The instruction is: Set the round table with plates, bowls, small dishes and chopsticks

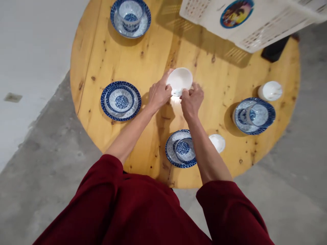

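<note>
A small white bowl (pixel 180 80) is held above the middle of the round wooden table, tilted so its inside faces me. My left hand (pixel 160 91) is closed on its left rim, thumb towards me. On the lower right of the rim, the fingers of my right hand (pixel 192 98) pinch the edge. Below my right forearm lies a blue-and-white plate (pixel 170 149) with a patterned bowl (pixel 183 148) on it, partly covered by the arm. Just right of that forearm sits another small white bowl (pixel 217 143).
On the wooden table (pixel 143 68) are a plate with a bowl (pixel 121 101) at left, a plate with a bowl (pixel 130 15) at far left, and a similar plate (pixel 240 126) at right beside a white cup (pixel 270 91). A white plastic basket (pixel 212 20) and a dark flat object (pixel 275 49) stand at the back right.
</note>
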A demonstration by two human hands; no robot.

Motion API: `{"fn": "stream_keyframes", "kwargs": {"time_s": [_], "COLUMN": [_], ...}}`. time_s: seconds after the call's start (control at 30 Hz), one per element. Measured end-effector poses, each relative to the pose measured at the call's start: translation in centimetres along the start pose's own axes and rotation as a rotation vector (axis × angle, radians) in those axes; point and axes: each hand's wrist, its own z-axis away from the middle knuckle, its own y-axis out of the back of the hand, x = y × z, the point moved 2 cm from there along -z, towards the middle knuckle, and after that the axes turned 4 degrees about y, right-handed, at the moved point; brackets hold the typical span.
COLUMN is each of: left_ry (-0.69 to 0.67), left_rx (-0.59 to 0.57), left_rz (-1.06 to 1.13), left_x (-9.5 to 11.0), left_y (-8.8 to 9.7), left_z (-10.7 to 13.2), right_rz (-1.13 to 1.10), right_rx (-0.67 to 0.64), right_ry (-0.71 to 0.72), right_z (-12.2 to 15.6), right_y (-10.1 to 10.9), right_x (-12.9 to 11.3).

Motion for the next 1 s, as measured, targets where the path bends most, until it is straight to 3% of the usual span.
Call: {"fn": "stream_keyframes", "kwargs": {"time_s": [0.17, 0.27, 0.37, 0.47, 0.6, 1.0], "left_ry": [0.028, 0.153, 0.282, 0.36, 0.412, 0.37], "left_rx": [-0.031, -0.033, -0.063, -0.082, -0.097, -0.131], "left_rz": [0.185, 0.195, 0.158, 0.066, -0.084, -0.096], "left_x": [-2.8, -6.0, -8.9, -10.6, -11.2, -11.4], "left_y": [1.8, 2.6, 2.9, 2.9, 3.1, 3.3], "left_z": [8.8, 14.5, 18.1, 19.1, 18.7, 18.1], "right_rz": [-0.165, -0.197, -0.209, -0.198, -0.202, -0.182], "right_rx": [-0.038, -0.124, -0.215, -0.256, -0.258, -0.268], "right_ry": [-0.109, -0.209, -0.314, -0.371, -0.385, -0.404], "right_z": [7.4, 13.0, 17.1, 19.0, 19.5, 19.7], "right_y": [1.6, 0.2, -1.8, -3.6, -5.0, -5.9], "right_x": [-4.8, -7.1, -8.2, -8.4, -8.2, -7.6]}}
